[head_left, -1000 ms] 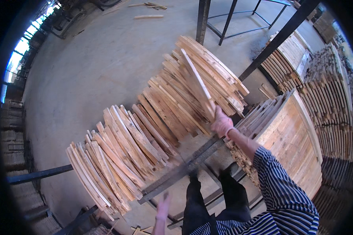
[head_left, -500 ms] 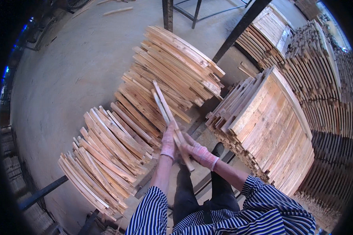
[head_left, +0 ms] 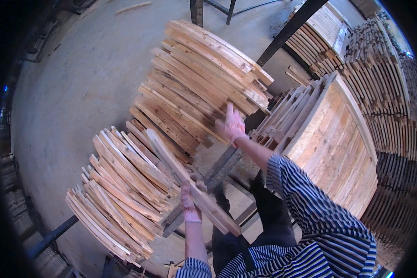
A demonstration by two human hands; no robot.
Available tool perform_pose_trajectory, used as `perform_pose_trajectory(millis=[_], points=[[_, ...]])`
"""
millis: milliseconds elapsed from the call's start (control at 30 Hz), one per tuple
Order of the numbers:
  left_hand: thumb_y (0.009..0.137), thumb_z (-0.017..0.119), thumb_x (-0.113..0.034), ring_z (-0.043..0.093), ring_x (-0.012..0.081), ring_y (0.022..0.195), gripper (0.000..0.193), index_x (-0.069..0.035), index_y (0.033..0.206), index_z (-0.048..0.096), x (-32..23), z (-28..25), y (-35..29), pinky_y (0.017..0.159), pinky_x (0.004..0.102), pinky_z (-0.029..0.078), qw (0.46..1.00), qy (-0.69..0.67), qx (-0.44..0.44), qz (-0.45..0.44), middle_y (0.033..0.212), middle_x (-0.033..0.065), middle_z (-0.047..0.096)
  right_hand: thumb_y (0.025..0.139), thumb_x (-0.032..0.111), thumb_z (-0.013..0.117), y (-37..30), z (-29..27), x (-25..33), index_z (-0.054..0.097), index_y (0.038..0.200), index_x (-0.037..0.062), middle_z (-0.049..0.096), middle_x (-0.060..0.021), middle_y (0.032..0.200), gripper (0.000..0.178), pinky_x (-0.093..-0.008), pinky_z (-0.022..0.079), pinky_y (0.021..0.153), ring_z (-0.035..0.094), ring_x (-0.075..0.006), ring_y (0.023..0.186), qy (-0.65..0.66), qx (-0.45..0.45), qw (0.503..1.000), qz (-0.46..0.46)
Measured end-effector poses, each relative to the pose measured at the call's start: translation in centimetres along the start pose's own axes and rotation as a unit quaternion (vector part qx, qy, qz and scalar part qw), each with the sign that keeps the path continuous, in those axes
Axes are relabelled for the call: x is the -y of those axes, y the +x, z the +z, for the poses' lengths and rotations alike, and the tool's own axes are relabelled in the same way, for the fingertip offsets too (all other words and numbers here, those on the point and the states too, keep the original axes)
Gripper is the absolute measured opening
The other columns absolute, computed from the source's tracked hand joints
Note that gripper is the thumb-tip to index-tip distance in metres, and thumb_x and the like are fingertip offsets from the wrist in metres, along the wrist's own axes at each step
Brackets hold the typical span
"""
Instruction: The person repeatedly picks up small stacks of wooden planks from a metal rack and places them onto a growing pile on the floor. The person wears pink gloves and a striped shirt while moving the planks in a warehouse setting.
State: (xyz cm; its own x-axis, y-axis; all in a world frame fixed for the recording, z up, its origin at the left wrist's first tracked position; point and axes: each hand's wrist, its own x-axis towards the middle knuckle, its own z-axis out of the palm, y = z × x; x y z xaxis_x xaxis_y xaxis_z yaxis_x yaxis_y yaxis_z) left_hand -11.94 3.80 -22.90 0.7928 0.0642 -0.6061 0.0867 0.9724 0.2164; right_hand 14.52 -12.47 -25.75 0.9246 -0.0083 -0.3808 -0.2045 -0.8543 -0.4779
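Note:
In my left hand (head_left: 190,202), which wears a pale pinkish work glove, is a small bundle of wooden slats (head_left: 186,172). The bundle slants from upper left to lower right above my legs, my fingers wrapped round it. My right hand (head_left: 234,125), gloved the same way, is stretched forward with its fingers apart, at the near ends of the slats in the far pile (head_left: 199,69). Whether it touches one cannot be made out. To the left of the held bundle lies the nearer pile of slats (head_left: 120,176), loose and slightly fanned.
A dark metal rail (head_left: 220,167) runs under the slats' near ends. On my right stands a stack of flat wooden panels (head_left: 333,139), with taller slatted stacks (head_left: 380,74) behind it. A dark slanting post (head_left: 292,30) rises beyond the far pile.
My right hand has let go of the slats and moved forward to the far pile. My left hand has come lower and nearer, keeping the slats, which are tilted further left.

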Motion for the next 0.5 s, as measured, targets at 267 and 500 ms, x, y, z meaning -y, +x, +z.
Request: perform_pose_trajectory(millis=[267, 500], points=[[0.089, 0.073, -0.036, 0.061, 0.0188, 0.084, 0.049, -0.01, 0.126, 0.054, 1.7, -6.5, -7.4, 0.075, 0.0355, 0.056, 0.969, 0.103, -0.216, 0.057, 0.108, 0.0052, 0.061, 0.082, 0.033, 0.077, 6.1, 5.1, 0.7, 0.033, 0.148, 0.0063, 0.053, -0.0265, 0.139, 0.084, -0.0498, 0.047, 0.103, 0.056, -0.0419, 0.127, -0.124, 0.033, 0.991, -0.022], [0.09, 0.071, -0.04, 0.069, 0.0242, 0.076, 0.047, -0.007, 0.121, 0.06, 3.4, -7.3, -8.3, 0.069, 0.0391, 0.059, 0.949, 0.152, -0.274, 0.029, 0.094, 0.0092, 0.068, 0.08, 0.028, 0.076, 8.3, 3.1, 2.4, 0.04, 0.137, 0.005, 0.055, -0.029, 0.135, 0.071, -0.0498, 0.051, 0.101, 0.059, -0.0442, 0.123, -0.143, 0.043, 0.988, 0.043]])
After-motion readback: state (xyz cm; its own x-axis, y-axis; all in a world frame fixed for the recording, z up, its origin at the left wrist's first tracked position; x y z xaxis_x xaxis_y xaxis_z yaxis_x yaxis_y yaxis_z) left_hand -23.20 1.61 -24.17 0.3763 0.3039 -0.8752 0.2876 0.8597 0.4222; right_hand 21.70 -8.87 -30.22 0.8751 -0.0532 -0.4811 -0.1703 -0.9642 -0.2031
